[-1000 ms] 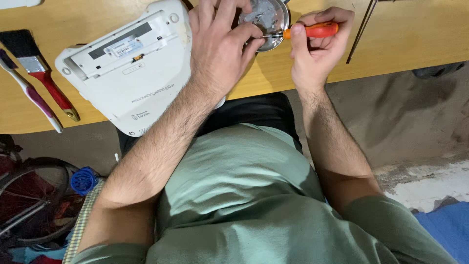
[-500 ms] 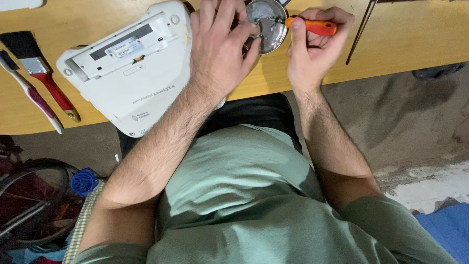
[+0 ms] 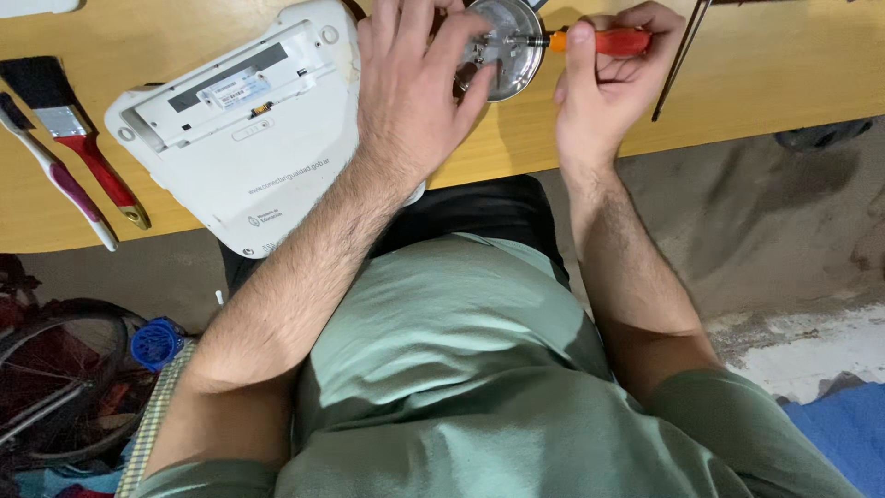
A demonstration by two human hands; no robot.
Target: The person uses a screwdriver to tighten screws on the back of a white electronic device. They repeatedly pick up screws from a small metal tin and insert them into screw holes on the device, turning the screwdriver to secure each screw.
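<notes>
nearest, a green shirt (image 3: 461,369) fills the view. farther off, on the yellow table (image 3: 784,74), a white laptop (image 3: 249,138) lies underside up, a red-handled paintbrush (image 3: 74,138) to its left. the left hand (image 3: 415,92), fingers curled, steadies a round metal part (image 3: 502,51) at the far edge. the right hand (image 3: 599,83) pinches a red-handled screwdriver (image 3: 599,41), its tip touching that part.
</notes>
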